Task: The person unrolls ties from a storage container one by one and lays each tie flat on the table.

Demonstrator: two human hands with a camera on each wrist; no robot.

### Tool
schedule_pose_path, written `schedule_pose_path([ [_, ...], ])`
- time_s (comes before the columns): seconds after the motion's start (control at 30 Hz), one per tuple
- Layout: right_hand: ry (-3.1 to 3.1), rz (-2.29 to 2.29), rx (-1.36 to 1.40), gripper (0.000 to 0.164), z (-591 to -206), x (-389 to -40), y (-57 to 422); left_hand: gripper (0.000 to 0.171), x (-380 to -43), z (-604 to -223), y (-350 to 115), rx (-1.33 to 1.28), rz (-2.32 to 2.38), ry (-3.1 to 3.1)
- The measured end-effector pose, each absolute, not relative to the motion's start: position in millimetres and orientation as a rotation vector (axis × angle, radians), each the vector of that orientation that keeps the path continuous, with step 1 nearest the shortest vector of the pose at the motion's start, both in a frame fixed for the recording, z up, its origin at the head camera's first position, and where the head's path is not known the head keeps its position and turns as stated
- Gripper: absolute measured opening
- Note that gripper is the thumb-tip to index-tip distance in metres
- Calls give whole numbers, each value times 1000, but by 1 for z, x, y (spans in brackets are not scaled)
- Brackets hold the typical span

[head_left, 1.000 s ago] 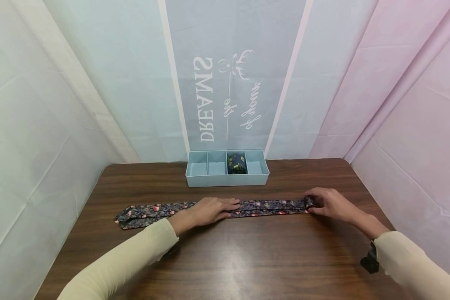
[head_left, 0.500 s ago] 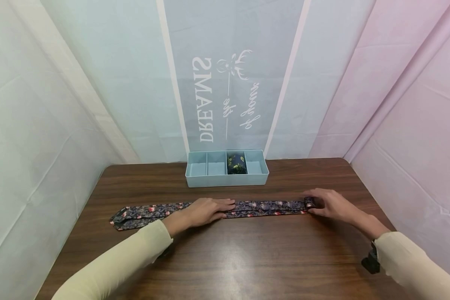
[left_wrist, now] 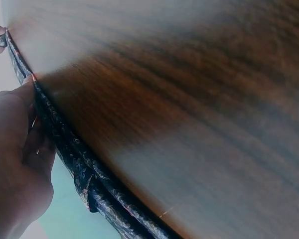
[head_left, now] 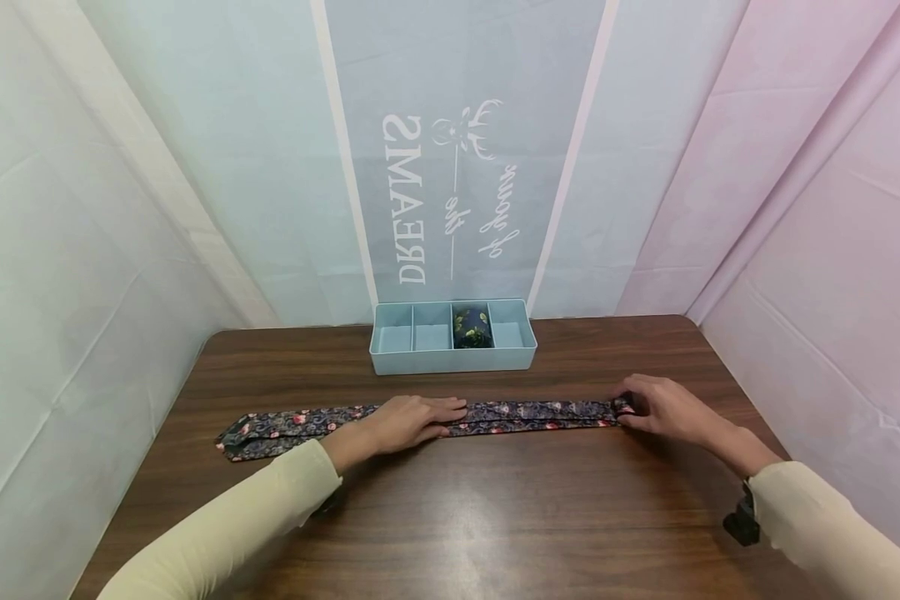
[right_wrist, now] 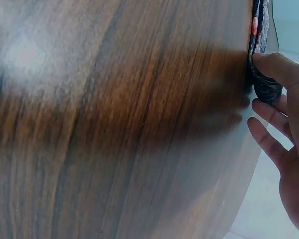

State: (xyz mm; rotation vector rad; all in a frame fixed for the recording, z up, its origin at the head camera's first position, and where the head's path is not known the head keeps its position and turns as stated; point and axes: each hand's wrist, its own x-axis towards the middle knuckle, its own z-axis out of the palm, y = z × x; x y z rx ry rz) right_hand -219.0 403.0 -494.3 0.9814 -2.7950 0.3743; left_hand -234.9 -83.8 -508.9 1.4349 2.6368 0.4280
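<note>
A dark floral necktie (head_left: 528, 414) with red and pale flowers lies stretched across the table, its pointed wide end toward the left. On its middle rests my left hand (head_left: 401, 423), fingers extended and laid flat along the fabric. My right hand (head_left: 663, 408) pinches the small rolled-up end at the right between thumb and fingers. In the right wrist view the roll (right_wrist: 267, 89) shows as a tight dark coil under the thumb. From the left wrist view, the necktie's folded length (left_wrist: 84, 159) runs past my left hand; part of it is hidden beneath the palm.
Behind the necktie stands a light blue divided box (head_left: 450, 361) with several compartments. One compartment holds a rolled navy necktie (head_left: 472, 328) with yellow-green flowers. The brown wooden table (head_left: 465, 517) ends at the back against hanging fabric (head_left: 450, 208), with pale curtains on both sides.
My left hand has slid slightly left, and the necktie's pointed end has shifted left too. My right hand stays at nearly the same spot, its fingers shifting slightly on the roll.
</note>
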Motion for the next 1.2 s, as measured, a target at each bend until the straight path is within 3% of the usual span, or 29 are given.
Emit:
schedule_pose_path([
  [0.27, -2736, 307, 1023, 40, -495, -217, 408, 45, -235, -509, -83, 1441, 430, 2636],
  [0.53, -2693, 284, 1066, 25, -494, -214, 413, 46, -234, -509, -83, 1457, 453, 2634],
  [1.2, -2672, 279, 1009, 27, -496, -211, 419, 46, -233, -512, -98, 1430, 466, 2638],
])
